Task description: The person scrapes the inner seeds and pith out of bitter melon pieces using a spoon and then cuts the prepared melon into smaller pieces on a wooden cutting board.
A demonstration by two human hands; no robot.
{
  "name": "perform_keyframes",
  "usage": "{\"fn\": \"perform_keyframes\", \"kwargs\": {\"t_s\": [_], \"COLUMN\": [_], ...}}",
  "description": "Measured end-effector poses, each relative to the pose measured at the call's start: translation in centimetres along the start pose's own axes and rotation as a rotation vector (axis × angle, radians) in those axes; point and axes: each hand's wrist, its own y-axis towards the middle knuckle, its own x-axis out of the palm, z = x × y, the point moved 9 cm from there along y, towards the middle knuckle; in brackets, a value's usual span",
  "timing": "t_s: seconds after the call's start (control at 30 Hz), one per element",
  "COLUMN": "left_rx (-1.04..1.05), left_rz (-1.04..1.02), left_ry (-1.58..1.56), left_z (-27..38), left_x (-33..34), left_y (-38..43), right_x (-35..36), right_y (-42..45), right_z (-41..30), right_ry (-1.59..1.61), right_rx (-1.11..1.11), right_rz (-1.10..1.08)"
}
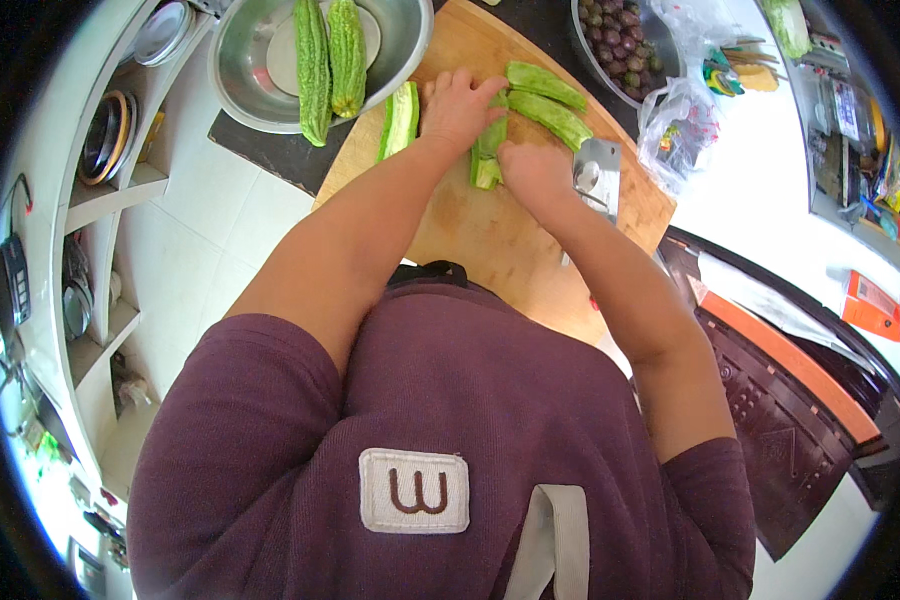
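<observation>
My left hand (pixel 461 109) presses down on a halved bitter melon (pixel 490 146), its fingers and thumb at the upper end. Close against the lower end of that piece, my right hand (pixel 536 180) is curled; what its fingers hold is hidden. Two more bitter melon pieces (pixel 547 112) lie skin up to the right, and another half (pixel 400 124) shows its pale hollow inside to the left. All of these rest on a wooden cutting board (pixel 457 225). Partly behind my right wrist lies a cleaver blade (pixel 607 161) with a hole in its corner.
A steel basin (pixel 232 82) at the upper left holds two whole bitter melons (pixel 330 67) on a pale plate. Beyond the board's right edge stand a bowl of dark round fruit (pixel 619 45) and a crumpled plastic bag (pixel 679 135). Shelves with dishes (pixel 109 139) line the left.
</observation>
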Motion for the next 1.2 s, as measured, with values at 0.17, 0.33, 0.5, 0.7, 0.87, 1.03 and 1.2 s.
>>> {"fn": "perform_keyframes", "kwargs": {"t_s": [0.17, 0.33, 0.5, 0.7, 0.87, 1.03, 1.2], "left_rx": [-0.039, -0.035, -0.03, -0.035, 0.008, -0.007, -0.049], "left_rz": [-0.062, -0.059, -0.043, -0.09, -0.01, -0.006, -0.062], "left_ry": [0.02, 0.01, 0.021, 0.012, -0.006, 0.063, 0.044], "left_z": [-0.2, -0.1, -0.1, 0.4, 0.1, 0.1, 0.1], "left_x": [-0.1, 0.1, -0.3, -0.4, -0.5, -0.4, -0.1], "left_y": [0.0, 0.1, 0.1, 0.0, -0.4, -0.2, 0.2], "right_x": [-0.4, -0.6, -0.5, 0.8, -0.7, -0.2, 4.4], "right_y": [-0.9, -0.6, -1.5, -1.5, -0.7, -1.2, -2.0], "right_z": [-1.1, -1.0, -2.2, -2.1, -1.4, -1.0, 1.2], "right_ry": [-0.001, -0.009, -0.01, -0.05, -0.084, -0.02, 0.18], "right_rx": [-0.038, -0.103, -0.079, -0.14, -0.089, -0.004, 0.151], "right_rz": [-0.013, 0.027, -0.018, -0.055, 0.01, 0.073, 0.04]}}
